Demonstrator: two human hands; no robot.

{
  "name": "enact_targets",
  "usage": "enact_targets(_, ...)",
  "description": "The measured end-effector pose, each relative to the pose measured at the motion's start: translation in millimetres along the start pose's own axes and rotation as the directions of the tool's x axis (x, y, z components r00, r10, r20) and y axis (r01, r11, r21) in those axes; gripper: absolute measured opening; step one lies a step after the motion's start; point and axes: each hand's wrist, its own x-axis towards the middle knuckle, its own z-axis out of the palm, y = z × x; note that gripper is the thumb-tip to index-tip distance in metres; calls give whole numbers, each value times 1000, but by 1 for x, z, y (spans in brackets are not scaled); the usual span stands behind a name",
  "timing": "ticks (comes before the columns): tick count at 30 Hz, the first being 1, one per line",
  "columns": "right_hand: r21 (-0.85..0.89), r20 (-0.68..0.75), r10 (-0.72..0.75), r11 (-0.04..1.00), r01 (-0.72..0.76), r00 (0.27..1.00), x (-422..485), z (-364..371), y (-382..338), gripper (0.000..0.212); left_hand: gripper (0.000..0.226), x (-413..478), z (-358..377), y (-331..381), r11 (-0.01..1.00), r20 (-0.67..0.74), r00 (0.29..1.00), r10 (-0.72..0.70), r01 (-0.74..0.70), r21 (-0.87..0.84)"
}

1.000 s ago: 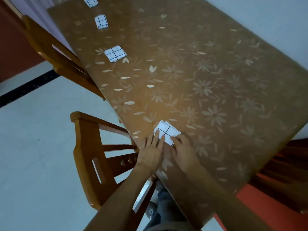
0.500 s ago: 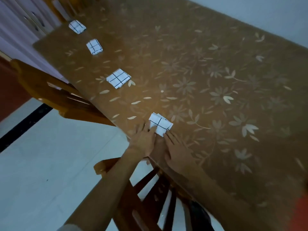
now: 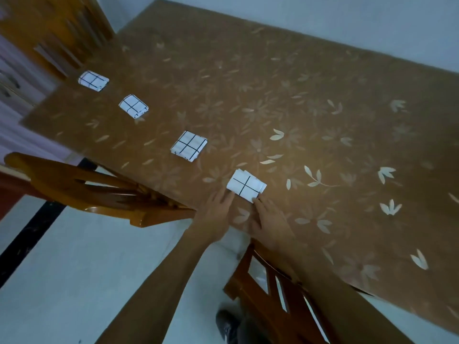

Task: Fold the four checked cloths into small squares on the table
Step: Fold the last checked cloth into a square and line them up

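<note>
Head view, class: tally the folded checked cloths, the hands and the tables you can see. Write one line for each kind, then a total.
Folded checked cloths: 4
Hands, left hand and right hand: 2
Table: 1
Total: 7

Checked cloths white fabric, matt; table glossy floral covering; chairs varnished wood.
</note>
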Motion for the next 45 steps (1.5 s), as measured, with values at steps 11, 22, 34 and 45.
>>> enact_targets(11, 72, -182, 138, 989, -126, 974, 72, 16, -21, 60, 61, 83, 0, -35, 902, 91, 971, 222, -240, 358)
enact_targets(22, -98, -261, 110, 985, -139, 959, 134, 12, -55, 75, 57, 145, -18, -86, 835, 52, 905, 421, -410, 367)
enact_targets(34, -111, -388, 287, 929, -354, 876, 137, 14, -60, 55, 60, 136, -67, -116, 915, 14, 940, 340, -334, 225)
enact_targets(45, 25, -366, 217, 974, -223, 905, 198, 39, -188, 46, 47, 140, -109, -227, 956, 99, 968, 229, -243, 164)
